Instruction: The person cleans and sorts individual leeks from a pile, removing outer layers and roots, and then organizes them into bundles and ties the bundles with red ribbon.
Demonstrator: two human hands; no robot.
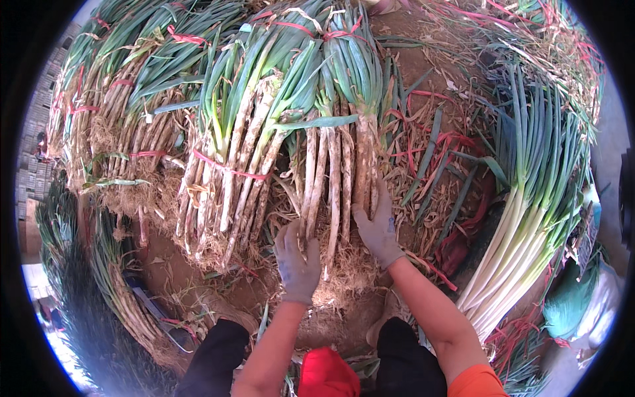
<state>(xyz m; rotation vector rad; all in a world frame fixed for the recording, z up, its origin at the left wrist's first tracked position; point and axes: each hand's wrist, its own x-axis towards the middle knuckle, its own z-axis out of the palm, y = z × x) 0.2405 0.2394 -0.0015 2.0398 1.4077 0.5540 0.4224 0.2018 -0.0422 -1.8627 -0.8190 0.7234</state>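
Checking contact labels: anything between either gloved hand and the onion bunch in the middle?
Nothing visible. The left hand and right hand both lie directly on the stalks of the green onion bunch, near its root end. Only the gloves separate skin from stalks.

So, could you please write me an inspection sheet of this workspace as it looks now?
Surface: bare earth floor, strewn with husks.
Job's things: unpeeled onion bundle, roots toward the person.
Clutter: loose red ties, dry peelings.
Hands: gloved left hand and right hand both pressed on the bundle's root end.
Cables: nothing seen.
Surroundings: tied dirty bundles left; cleaned white onions right.
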